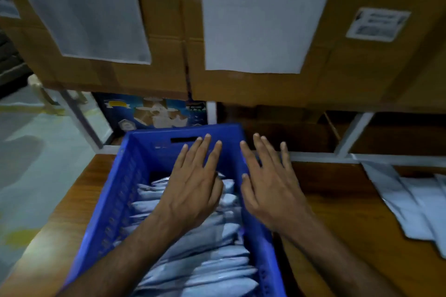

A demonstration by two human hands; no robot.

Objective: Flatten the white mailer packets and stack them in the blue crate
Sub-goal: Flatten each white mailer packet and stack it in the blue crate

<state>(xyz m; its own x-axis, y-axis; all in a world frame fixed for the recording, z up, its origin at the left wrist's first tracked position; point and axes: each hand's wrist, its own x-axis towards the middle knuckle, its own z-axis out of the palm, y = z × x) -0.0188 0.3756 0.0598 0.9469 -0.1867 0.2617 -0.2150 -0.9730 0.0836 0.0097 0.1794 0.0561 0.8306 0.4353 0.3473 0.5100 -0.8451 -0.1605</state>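
Cardboard cartons: behind the bench, tops cut off; taped sheets blurred, unreadable.
Wooden bench: near edge out of frame.
Blue crate: at bench's left part, near end cut off.
White mailer packets: overlapping row filling the crate, partly hidden by forearms.
Loose mailer packets: bench's right edge, cropped.
Left hand: fingers straight, flat above crate packets; contact unclear.
Right hand: fingers spread, over crate's right wall.
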